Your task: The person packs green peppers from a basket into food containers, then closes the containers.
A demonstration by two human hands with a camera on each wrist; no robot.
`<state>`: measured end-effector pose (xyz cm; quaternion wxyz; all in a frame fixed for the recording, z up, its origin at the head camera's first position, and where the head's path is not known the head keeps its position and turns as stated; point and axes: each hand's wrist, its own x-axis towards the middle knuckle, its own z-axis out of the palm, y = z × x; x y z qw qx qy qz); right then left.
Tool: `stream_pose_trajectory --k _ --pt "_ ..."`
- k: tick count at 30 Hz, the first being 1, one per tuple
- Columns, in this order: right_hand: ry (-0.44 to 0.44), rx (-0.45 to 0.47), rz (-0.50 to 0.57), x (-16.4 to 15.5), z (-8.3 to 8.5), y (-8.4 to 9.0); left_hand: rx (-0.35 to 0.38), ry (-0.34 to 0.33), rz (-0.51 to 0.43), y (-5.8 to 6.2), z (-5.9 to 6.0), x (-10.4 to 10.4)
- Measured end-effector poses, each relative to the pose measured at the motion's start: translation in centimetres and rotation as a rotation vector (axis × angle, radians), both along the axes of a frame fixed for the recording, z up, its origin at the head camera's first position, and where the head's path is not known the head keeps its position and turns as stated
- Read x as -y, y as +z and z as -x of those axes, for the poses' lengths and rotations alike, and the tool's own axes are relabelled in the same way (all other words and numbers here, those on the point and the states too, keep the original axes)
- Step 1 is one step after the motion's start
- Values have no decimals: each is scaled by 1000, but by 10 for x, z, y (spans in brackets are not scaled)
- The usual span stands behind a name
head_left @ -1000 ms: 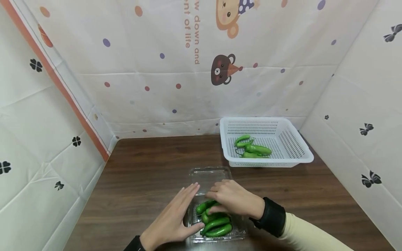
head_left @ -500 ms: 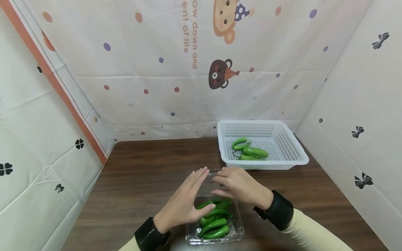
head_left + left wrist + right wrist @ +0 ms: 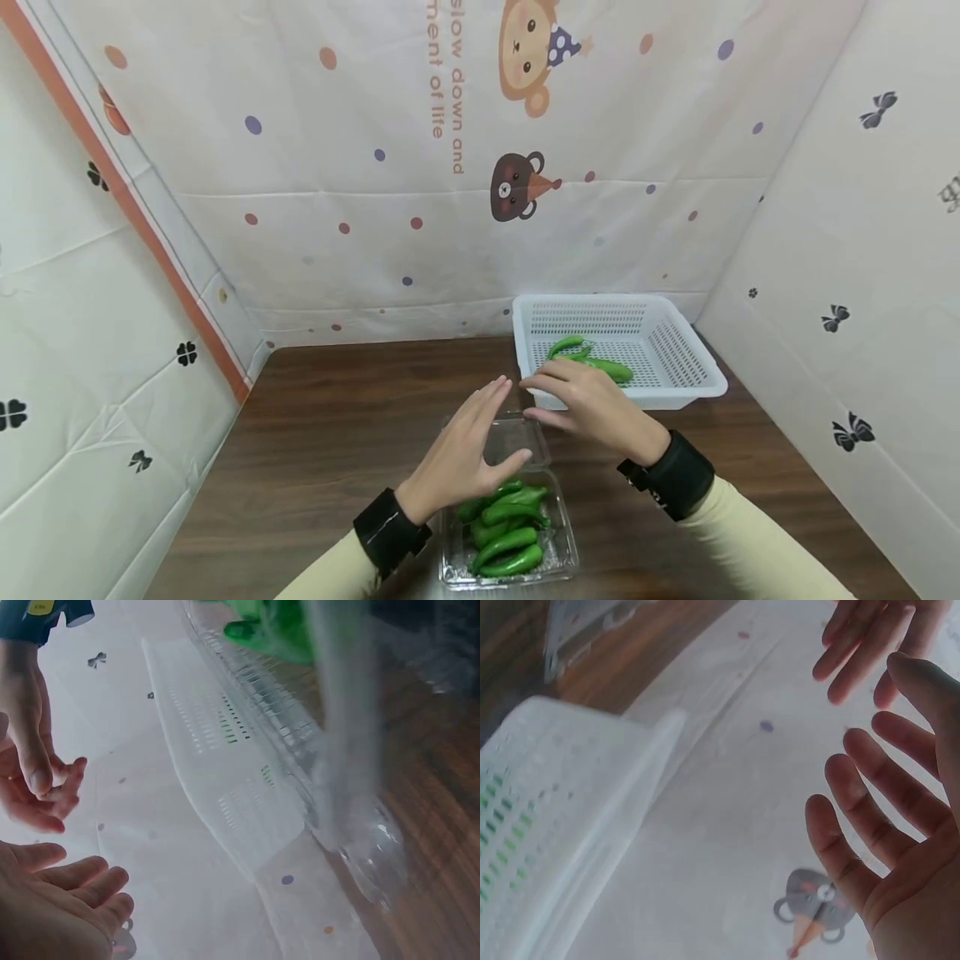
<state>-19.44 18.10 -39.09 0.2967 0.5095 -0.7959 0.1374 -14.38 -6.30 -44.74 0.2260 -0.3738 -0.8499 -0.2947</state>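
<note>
Several green peppers (image 3: 506, 533) lie heaped in a clear plastic box (image 3: 567, 529) at the near edge of the view, most of them pointing roughly across it. The box's clear lid (image 3: 525, 442) extends beyond its far edge, partly hidden by the left hand (image 3: 465, 458). That hand is over the box's far left corner; its grip is spread, with the fingers lying side by side and the thumb held away from them, holding nothing. The right hand (image 3: 592, 408) is in front of the near left corner of a white basket (image 3: 678, 354), its grip spread too, the fingers loosely bent and apart from the thumb, with nothing between them. The two hands face each other without touching. Farther off, more peppers (image 3: 609, 369) sit on the left side of the slotted basket, partly behind the right hand. Each wrist wears a black band (image 3: 671, 475) above a pale yellow sleeve (image 3: 757, 533). Box and basket stand on a brown wood-grain worktop (image 3: 330, 442). Behind it hangs a pale sheet (image 3: 322, 158) printed with dots, lettering and bear heads.
</note>
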Motion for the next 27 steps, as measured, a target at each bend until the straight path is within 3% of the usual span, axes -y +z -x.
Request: stream_pose_trajectory --k 7,12,22,27 --pt "-65 49 15 -16 24 7 -5 39 -27 2 19 -12" --pt "-134 94 -2 -28 45 7 46 70 -22 4 34 -23" --pt "-295 393 -74 -54 96 0 231 141 23 12 61 -39" --pt "-344 458 -145 -64 116 -3 263 155 43 10 71 -43"
